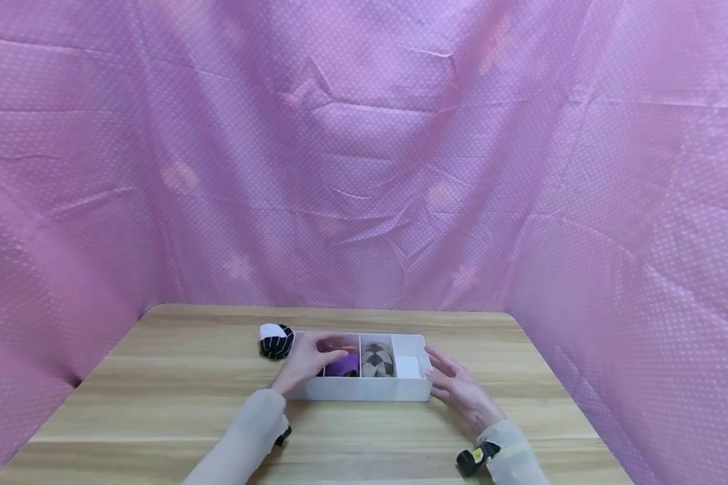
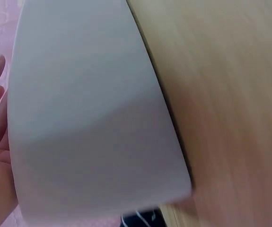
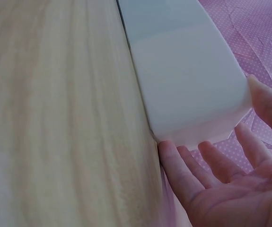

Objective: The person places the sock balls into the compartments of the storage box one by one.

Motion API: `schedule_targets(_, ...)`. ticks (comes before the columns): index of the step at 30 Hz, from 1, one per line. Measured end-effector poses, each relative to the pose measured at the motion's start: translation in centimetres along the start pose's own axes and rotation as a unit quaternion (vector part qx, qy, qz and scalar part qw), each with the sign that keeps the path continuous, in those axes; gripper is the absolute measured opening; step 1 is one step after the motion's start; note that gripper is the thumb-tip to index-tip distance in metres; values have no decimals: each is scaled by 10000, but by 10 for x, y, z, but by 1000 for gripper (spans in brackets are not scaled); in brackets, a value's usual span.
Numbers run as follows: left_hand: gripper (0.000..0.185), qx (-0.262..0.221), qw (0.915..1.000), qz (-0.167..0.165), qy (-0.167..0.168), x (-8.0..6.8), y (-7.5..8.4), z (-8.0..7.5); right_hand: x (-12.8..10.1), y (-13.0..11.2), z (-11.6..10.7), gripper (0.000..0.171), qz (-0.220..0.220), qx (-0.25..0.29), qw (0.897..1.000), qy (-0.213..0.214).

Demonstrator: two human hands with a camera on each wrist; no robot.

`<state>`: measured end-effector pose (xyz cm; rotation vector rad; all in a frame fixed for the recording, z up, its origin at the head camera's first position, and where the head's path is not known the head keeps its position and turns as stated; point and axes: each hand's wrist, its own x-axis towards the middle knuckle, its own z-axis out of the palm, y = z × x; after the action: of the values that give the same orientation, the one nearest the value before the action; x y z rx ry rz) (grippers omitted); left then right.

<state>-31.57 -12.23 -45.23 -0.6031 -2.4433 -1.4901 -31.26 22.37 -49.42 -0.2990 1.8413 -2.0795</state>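
Note:
A long white divided box [image 1: 364,389] stands on the table. My left hand [image 1: 303,358] reaches over its left part, thumb and fingers apart above a purple rolled sock [image 1: 342,367] with orange and dark parts. That hand hides the leftmost section. In the left wrist view the box's front wall [image 2: 88,94] covers much of the hand. A beige and brown checkered bundle [image 1: 377,361], like a rolled sock, fills the section beside the purple one. At the box's right end, my right hand [image 1: 460,391] touches the end wall with extended fingers [image 3: 176,172].
A black bundle with white stripes and a white patch [image 1: 276,342] lies on the table just left of the box. The wooden table [image 1: 188,384] ends at the back against a pink dotted cloth [image 1: 364,256], which also hangs at both sides.

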Motion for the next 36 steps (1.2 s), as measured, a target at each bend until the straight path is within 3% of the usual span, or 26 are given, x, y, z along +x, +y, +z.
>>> schedule_targets(7,36,-106,9975,-395,576,-7,-10,-25,-1,-1,-1,73,-32,-48,10000,-19)
schedule_targets(14,29,-452,9931,-230,1054,-12,-24,-53,2,-1,1,72,-67,8,10000,30)
schedule_targets(19,30,-438,9916,-101,1210,-15,-31,-64,3,-4,1,73,-75,29,10000,41)
schedule_targets(27,29,-526,9895,-203,1334,-19,-41,-77,2,-3,0,73,-2,0,10000,94)
schedule_targets(36,35,-109,9878,-660,1406,-19,-56,-93,3,-2,1,72,-7,17,9999,114)
